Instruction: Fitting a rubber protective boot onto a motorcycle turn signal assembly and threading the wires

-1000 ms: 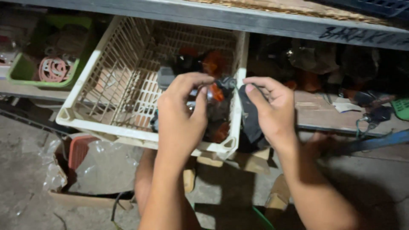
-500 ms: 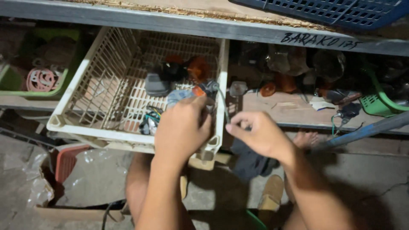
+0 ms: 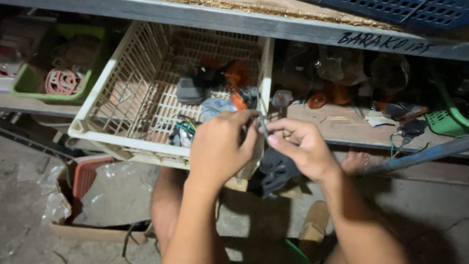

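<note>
My left hand (image 3: 218, 146) and my right hand (image 3: 302, 148) meet in front of a white plastic basket (image 3: 115, 137) pulled out from a shelf. Both pinch a small dark part (image 3: 264, 124) with thin wires between their fingertips. A dark grey piece (image 3: 277, 171) hangs below my right hand, and I cannot tell whether it is joined to the small part. In the basket lie orange lamp lenses (image 3: 237, 74), a grey block (image 3: 189, 91), a pale blue bundle (image 3: 215, 105) and green and white wires (image 3: 183, 131).
A green tray (image 3: 29, 83) with a pink ring-shaped part stands at the left on the shelf. More dark parts, orange lenses (image 3: 316, 101) and a green basket (image 3: 447, 120) fill the shelf at the right. A blue bar (image 3: 425, 155) slants across. A cardboard box with plastic wrap (image 3: 97, 195) sits on the floor.
My hands have come down and out of the basket to its front right corner. The dark grey piece now hangs under my right hand, and both hands pinch the small part.
</note>
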